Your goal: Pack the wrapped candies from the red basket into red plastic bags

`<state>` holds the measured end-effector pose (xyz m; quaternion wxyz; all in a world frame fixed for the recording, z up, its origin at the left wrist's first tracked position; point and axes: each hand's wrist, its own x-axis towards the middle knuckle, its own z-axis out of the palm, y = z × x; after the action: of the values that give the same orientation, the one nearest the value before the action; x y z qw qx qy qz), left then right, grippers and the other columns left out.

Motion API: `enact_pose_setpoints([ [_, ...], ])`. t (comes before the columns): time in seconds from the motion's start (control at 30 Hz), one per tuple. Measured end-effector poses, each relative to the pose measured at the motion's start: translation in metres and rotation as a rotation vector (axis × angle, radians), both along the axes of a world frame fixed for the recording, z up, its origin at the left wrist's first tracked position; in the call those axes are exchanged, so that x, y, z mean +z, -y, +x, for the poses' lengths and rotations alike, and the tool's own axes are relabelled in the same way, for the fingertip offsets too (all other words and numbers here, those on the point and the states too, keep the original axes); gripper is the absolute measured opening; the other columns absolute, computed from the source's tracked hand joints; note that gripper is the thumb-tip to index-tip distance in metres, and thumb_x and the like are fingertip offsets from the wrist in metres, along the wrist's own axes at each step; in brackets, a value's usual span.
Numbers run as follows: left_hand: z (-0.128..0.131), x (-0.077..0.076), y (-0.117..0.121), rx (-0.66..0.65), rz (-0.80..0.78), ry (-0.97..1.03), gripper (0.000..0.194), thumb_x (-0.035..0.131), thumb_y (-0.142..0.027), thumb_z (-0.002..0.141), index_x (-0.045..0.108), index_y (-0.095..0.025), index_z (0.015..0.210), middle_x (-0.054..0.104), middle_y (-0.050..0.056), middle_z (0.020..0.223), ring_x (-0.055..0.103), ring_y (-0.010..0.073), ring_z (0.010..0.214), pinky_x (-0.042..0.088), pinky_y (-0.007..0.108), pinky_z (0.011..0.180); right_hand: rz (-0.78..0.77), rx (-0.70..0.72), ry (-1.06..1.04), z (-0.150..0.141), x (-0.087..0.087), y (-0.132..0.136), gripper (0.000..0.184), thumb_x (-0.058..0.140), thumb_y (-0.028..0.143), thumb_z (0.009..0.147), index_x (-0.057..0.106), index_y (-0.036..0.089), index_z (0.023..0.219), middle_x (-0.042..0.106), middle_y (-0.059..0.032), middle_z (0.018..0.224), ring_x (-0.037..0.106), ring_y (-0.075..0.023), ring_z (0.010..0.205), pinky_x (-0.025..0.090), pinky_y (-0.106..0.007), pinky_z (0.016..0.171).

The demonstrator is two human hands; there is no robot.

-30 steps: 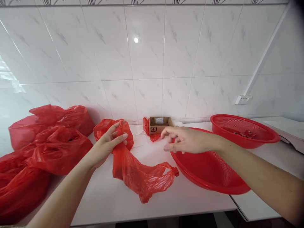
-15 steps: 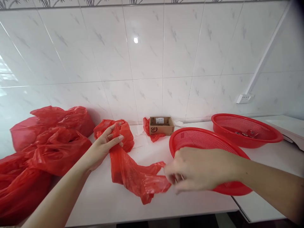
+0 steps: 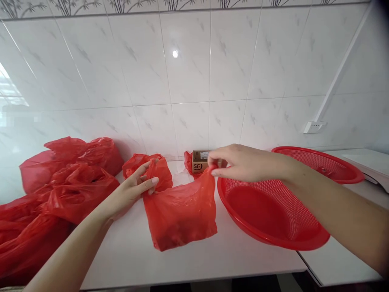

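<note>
A red plastic bag (image 3: pixel 180 211) hangs stretched between my two hands above the white counter (image 3: pixel 194 255). My left hand (image 3: pixel 136 186) pinches its left top corner, fingers closed on the plastic. My right hand (image 3: pixel 240 162) pinches the right top corner, held higher, just in front of a small cardboard box (image 3: pixel 199 161). The bag's lower end rests on the counter. Behind my left hand lies another crumpled red bag (image 3: pixel 136 164).
A heap of filled red plastic bags (image 3: pixel 57 190) covers the left of the counter. A red mesh basket (image 3: pixel 270 215) sits under my right forearm, a second red basket (image 3: pixel 328 166) behind it. A white socket (image 3: pixel 313 127) is on the tiled wall.
My right hand dropped to the bag's loose end on the counter, gripped it, then lifted it up and back, spreading the bag out. My left hand kept its hold.
</note>
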<state>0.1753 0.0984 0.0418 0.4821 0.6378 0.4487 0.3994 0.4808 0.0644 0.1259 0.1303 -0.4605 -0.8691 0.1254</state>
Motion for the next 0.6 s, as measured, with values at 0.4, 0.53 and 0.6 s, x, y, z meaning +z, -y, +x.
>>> enact_pose_setpoints([
  [0.4,0.056,0.002,0.000,-0.231,-0.168,-0.143,0.038,0.056,-0.057,0.084,0.062,-0.019,0.084,0.044,-0.005,0.062,0.033,0.0086,0.051,0.039,0.027,0.056,-0.139,0.220,-0.468,-0.071,-0.043,-0.047,0.033,0.054,0.023,0.084,0.050,0.026,0.117,0.061,-0.0016,0.102,0.059,-0.0120,0.073,0.047,-0.024,0.057],
  [0.53,0.050,-0.005,-0.004,-0.195,-0.233,-0.080,0.040,0.055,-0.058,0.085,0.060,-0.019,0.084,0.039,-0.006,0.058,0.031,0.0086,0.050,0.037,0.025,0.054,-0.246,0.215,-0.479,-0.053,-0.065,-0.052,0.026,0.058,0.019,0.082,0.050,0.022,0.106,0.060,0.0007,0.086,0.059,-0.0131,0.076,0.049,-0.027,0.066],
  [0.6,0.048,-0.008,-0.005,-0.196,-0.255,-0.045,0.037,0.054,-0.057,0.086,0.058,-0.020,0.081,0.034,-0.008,0.053,0.028,0.0087,0.049,0.037,0.026,0.055,-0.197,0.206,-0.509,-0.049,-0.070,-0.046,0.021,0.058,0.017,0.081,0.050,0.022,0.100,0.056,0.0035,0.078,0.055,-0.0119,0.072,0.048,-0.027,0.066],
])
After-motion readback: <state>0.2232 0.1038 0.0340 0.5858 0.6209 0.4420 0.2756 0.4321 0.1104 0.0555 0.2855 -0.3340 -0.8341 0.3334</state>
